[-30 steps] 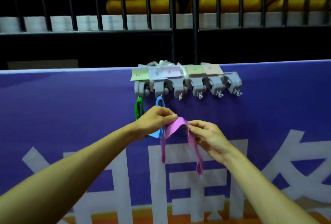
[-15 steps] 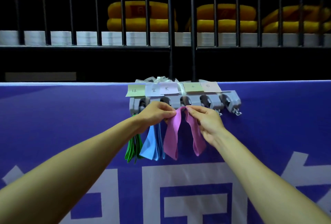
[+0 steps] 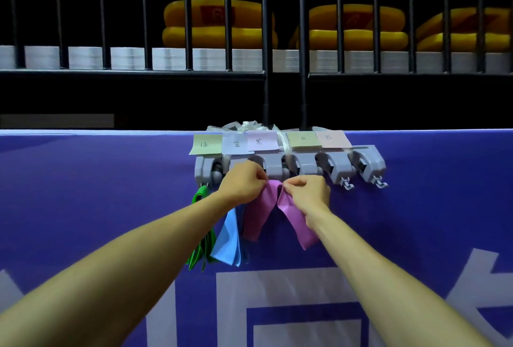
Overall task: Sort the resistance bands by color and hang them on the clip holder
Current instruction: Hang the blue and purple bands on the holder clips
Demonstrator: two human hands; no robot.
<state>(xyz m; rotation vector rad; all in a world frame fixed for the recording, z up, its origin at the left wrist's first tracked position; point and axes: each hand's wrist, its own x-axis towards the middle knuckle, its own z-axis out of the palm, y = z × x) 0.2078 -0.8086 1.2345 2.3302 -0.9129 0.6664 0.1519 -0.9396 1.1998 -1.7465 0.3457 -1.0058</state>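
Observation:
A grey clip holder with several clips is tied to the top edge of a purple banner. Coloured paper labels sit above the clips. A green band hangs from the leftmost clip and a blue band from the second. My left hand and my right hand each pinch the top of a purple band right under the third clip. Its two ends hang down below my hands. Whether the clip grips the band is hidden by my fingers.
The two clips on the right hold nothing. The purple banner with white characters covers a barrier. Behind it stand black vertical bars, and yellow pads lie stacked on a ledge.
Both hands have lifted the purple band from below the holder up to the third clip. The camera has tilted up and come closer.

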